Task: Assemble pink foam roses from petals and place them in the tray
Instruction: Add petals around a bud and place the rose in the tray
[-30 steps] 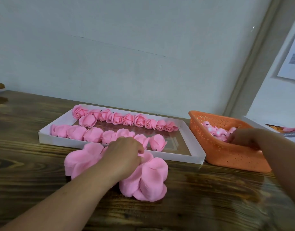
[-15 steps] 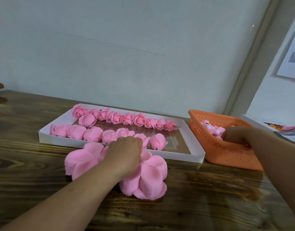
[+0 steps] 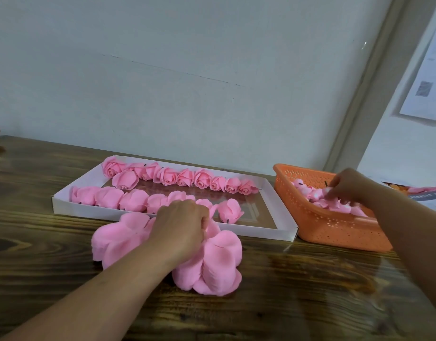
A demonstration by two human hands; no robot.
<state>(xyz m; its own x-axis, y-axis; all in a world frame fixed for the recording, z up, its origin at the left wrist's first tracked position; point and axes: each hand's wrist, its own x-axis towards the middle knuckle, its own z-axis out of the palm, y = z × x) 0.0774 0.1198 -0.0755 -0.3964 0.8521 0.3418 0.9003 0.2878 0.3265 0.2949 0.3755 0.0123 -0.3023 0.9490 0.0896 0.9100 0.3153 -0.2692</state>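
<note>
Left hand (image 3: 181, 225) clenched on pink petal stack (image 3: 207, 262), centre frame, on wooden table (image 3: 310, 291); right hand (image 3: 347, 184) pinching rose bud (image 3: 321, 193) in orange basket (image 3: 330, 230), right; white tray (image 3: 281, 217) of roses (image 3: 177, 177) behind stack.

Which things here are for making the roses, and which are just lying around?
For the job:
- petal stack, gripped by the left hand
- orange basket of pink pieces, where the right hand is picking
- white tray
- finished roses

Just lying about:
- paper on the wall
- printed sheet behind the basket
</note>
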